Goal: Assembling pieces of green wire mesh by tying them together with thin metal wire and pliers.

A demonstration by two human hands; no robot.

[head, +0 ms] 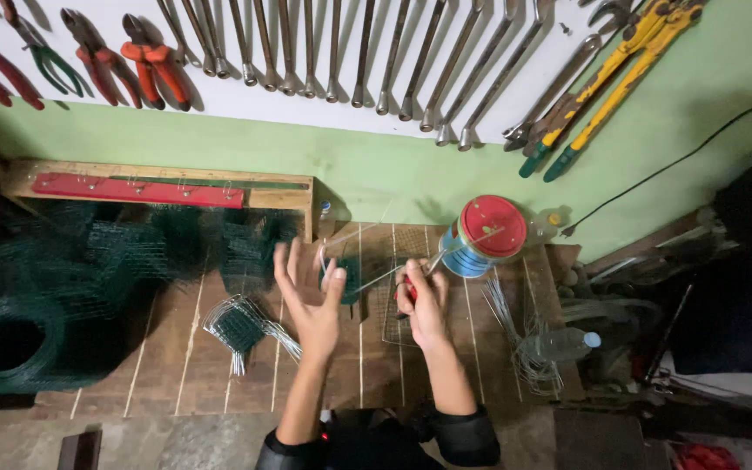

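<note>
My left hand (309, 294) is raised over a wooden bench (176, 365), fingers spread, pinching the bent end of a thin metal wire (367, 280) beside a small piece of green mesh (349, 277). My right hand (422, 298) is closed on red-handled pliers (410, 292) whose jaws grip the same wire. The wire runs up toward a blue spool with a red lid (483, 236) standing at the back of the bench.
Rolls of green wire mesh (19, 339) lie at the left. A folded mesh piece with wire ends (238, 326) rests left of my arm. Cut wires (515, 335) and a plastic bottle (563, 344) lie at the right. Wrenches, pliers and yellow bolt cutters (611, 78) hang on the wall.
</note>
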